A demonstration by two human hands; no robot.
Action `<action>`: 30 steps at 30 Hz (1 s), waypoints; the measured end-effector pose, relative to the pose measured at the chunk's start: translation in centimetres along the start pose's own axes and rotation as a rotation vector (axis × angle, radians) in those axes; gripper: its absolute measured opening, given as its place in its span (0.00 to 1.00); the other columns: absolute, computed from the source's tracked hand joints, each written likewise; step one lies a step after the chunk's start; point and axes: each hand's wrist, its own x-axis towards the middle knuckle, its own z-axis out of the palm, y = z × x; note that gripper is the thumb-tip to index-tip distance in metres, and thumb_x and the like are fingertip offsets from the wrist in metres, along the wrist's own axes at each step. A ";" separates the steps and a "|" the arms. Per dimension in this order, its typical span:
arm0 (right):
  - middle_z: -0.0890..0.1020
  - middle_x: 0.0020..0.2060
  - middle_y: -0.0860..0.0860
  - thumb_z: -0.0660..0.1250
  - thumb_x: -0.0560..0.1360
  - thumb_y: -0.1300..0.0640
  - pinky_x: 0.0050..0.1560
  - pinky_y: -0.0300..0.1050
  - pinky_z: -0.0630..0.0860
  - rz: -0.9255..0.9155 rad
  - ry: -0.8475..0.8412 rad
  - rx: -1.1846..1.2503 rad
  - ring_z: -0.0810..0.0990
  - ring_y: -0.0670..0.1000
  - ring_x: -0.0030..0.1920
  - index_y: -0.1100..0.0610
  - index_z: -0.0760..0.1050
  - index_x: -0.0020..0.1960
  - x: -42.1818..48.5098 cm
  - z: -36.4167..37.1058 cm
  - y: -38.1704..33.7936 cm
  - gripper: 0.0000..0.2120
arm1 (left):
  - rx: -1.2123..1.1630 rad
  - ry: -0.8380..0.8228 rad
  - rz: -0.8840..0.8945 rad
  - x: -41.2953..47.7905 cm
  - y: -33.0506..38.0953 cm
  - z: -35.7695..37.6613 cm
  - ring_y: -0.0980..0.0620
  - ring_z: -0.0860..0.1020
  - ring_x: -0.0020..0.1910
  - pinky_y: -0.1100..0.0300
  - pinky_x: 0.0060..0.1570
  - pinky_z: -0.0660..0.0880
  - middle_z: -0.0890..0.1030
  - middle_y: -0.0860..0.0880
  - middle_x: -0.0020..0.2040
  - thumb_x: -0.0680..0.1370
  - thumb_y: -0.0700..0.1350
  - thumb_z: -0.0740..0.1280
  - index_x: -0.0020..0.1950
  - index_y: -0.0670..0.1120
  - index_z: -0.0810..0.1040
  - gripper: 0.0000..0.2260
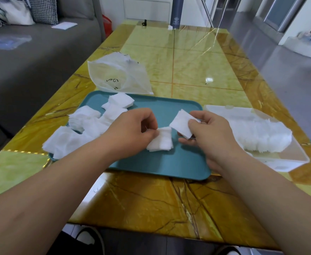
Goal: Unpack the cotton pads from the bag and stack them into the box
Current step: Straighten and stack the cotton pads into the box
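Cotton pads point(261, 137) in clear box point(290, 156), loose pads point(84, 120) on teal tray point(169, 162).

Table point(197, 57) top: stone-look, yellow-brown veining, high gloss, strong reflections. Tray point(165, 162): teal plastic, smooth, matt to satin. Cotton pads point(88, 118): white, soft and fibrous, fuzzy edges, fully matt. Bag point(117, 74), far left: thin translucent film, crinkled, slight sheen. Box point(279, 157), right: clear rigid plastic, smooth, faintly frosted. Sofa point(31, 61), left: grey woven cloth, matt. Floor point(289, 74), far right: grey, polished, reflective.
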 end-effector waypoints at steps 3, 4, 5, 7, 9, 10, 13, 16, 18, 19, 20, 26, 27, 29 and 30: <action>0.81 0.58 0.56 0.64 0.81 0.65 0.46 0.51 0.87 0.002 0.004 -0.005 0.89 0.53 0.41 0.55 0.77 0.64 0.0 0.0 0.1 0.14 | -0.036 -0.019 -0.017 -0.1 0.0 -0.2 0.56 0.81 0.44 0.58 0.50 0.79 0.82 0.55 0.44 0.74 0.47 0.76 0.50 0.54 0.79 0.09; 0.81 0.58 0.56 0.64 0.81 0.65 0.46 0.51 0.87 0.005 0.006 -0.006 0.89 0.53 0.40 0.55 0.77 0.64 0.0 0.1 0.1 0.14 | -0.022 -0.060 -0.049 -0.2 0.0 -0.2 0.57 0.81 0.45 0.59 0.50 0.79 0.82 0.56 0.45 0.73 0.50 0.77 0.53 0.55 0.78 0.12; 0.81 0.58 0.56 0.64 0.80 0.65 0.46 0.51 0.87 0.006 0.009 -0.005 0.88 0.53 0.40 0.55 0.77 0.64 0.0 0.2 0.1 0.15 | 0.015 -0.111 -0.086 -0.3 0.1 -0.2 0.58 0.80 0.45 0.60 0.51 0.78 0.81 0.57 0.46 0.72 0.52 0.78 0.56 0.56 0.77 0.15; 0.81 0.58 0.56 0.64 0.80 0.66 0.46 0.51 0.87 0.008 0.015 -0.003 0.88 0.53 0.39 0.55 0.76 0.65 0.0 0.2 0.1 0.16 | 0.112 -0.189 -0.128 -0.5 0.3 -0.1 0.59 0.79 0.46 0.59 0.51 0.78 0.79 0.58 0.47 0.71 0.55 0.78 0.56 0.57 0.77 0.17; 0.81 0.57 0.56 0.64 0.79 0.67 0.47 0.52 0.87 0.012 0.020 0.001 0.88 0.52 0.38 0.55 0.76 0.65 0.0 0.3 0.1 0.16 | 0.144 -0.197 -0.121 -0.6 0.5 0.1 0.58 0.79 0.45 0.57 0.50 0.79 0.80 0.58 0.46 0.71 0.55 0.78 0.53 0.56 0.80 0.14; 0.81 0.57 0.55 0.64 0.79 0.68 0.47 0.51 0.87 0.008 0.021 0.005 0.88 0.52 0.37 0.55 0.76 0.65 0.0 0.3 0.1 0.16 | 0.142 -0.185 -0.111 -0.6 0.6 0.2 0.59 0.79 0.44 0.56 0.50 0.79 0.80 0.57 0.45 0.71 0.54 0.78 0.52 0.56 0.81 0.13; 0.82 0.56 0.56 0.64 0.79 0.68 0.46 0.51 0.87 -0.007 0.025 0.003 0.88 0.51 0.36 0.56 0.77 0.63 0.0 0.2 0.1 0.15 | 0.138 -0.129 -0.055 -0.7 0.9 0.1 0.57 0.77 0.43 0.55 0.49 0.77 0.78 0.55 0.45 0.71 0.51 0.78 0.47 0.57 0.80 0.10; 0.82 0.56 0.57 0.65 0.79 0.68 0.46 0.50 0.87 -0.006 0.021 0.008 0.88 0.52 0.40 0.57 0.78 0.63 0.0 0.1 0.2 0.15 | 0.094 -0.047 0.019 -1.1 0.5 -0.2 0.61 0.77 0.45 0.61 0.48 0.74 0.79 0.55 0.46 0.72 0.48 0.78 0.44 0.56 0.80 0.07; 0.83 0.56 0.57 0.65 0.80 0.68 0.46 0.49 0.87 -0.003 0.016 0.009 0.88 0.54 0.43 0.57 0.78 0.63 0.0 0.1 0.2 0.14 | 0.054 -0.007 0.019 -1.2 0.3 -0.6 0.68 0.76 0.43 0.68 0.43 0.70 0.79 0.57 0.46 0.73 0.48 0.77 0.44 0.55 0.81 0.06; 0.83 0.56 0.57 0.65 0.79 0.68 0.46 0.49 0.87 -0.001 0.013 0.007 0.88 0.54 0.45 0.57 0.78 0.63 0.0 0.1 0.1 0.14 | 0.046 0.012 0.021 -1.2 0.2 -0.9 0.69 0.75 0.45 0.69 0.43 0.68 0.79 0.57 0.47 0.73 0.49 0.77 0.45 0.55 0.82 0.06; 0.83 0.56 0.57 0.66 0.79 0.68 0.45 0.48 0.87 0.000 0.009 0.007 0.88 0.55 0.47 0.57 0.78 0.63 0.0 0.2 0.1 0.14 | 0.044 0.034 0.033 -1.2 0.1 -1.0 0.67 0.75 0.48 0.69 0.44 0.68 0.79 0.58 0.49 0.73 0.49 0.77 0.44 0.55 0.82 0.06; 0.87 0.51 0.53 0.69 0.80 0.66 0.47 0.49 0.87 -0.083 -0.094 -0.065 0.87 0.54 0.52 0.55 0.81 0.59 -0.7 -0.1 -0.5 0.11 | -0.258 0.059 0.044 -1.6 1.6 -2.2 0.59 0.79 0.35 0.65 0.39 0.75 0.85 0.51 0.41 0.75 0.41 0.76 0.43 0.50 0.82 0.06; 0.88 0.49 0.54 0.69 0.79 0.66 0.49 0.50 0.86 -0.110 -0.138 -0.081 0.87 0.55 0.52 0.56 0.82 0.59 -0.9 -0.1 -0.7 0.11 | -0.341 0.013 0.047 -1.8 2.0 -2.2 0.56 0.80 0.35 0.61 0.39 0.78 0.85 0.49 0.40 0.75 0.38 0.76 0.45 0.47 0.82 0.06; 0.88 0.49 0.56 0.70 0.79 0.67 0.52 0.49 0.86 -0.136 -0.240 -0.075 0.88 0.56 0.52 0.58 0.83 0.59 -1.3 0.0 -1.1 0.11 | -0.445 -0.044 0.058 -2.1 2.5 -2.1 0.50 0.85 0.39 0.57 0.43 0.82 0.86 0.47 0.41 0.76 0.34 0.75 0.48 0.44 0.84 0.05; 0.89 0.49 0.57 0.70 0.79 0.68 0.51 0.48 0.86 -0.140 -0.290 -0.066 0.88 0.56 0.51 0.59 0.83 0.59 -1.5 0.1 -1.3 0.11 | -0.454 -0.045 0.063 -1.9 2.5 -1.9 0.48 0.86 0.43 0.57 0.46 0.83 0.87 0.47 0.43 0.76 0.34 0.75 0.49 0.43 0.84 0.06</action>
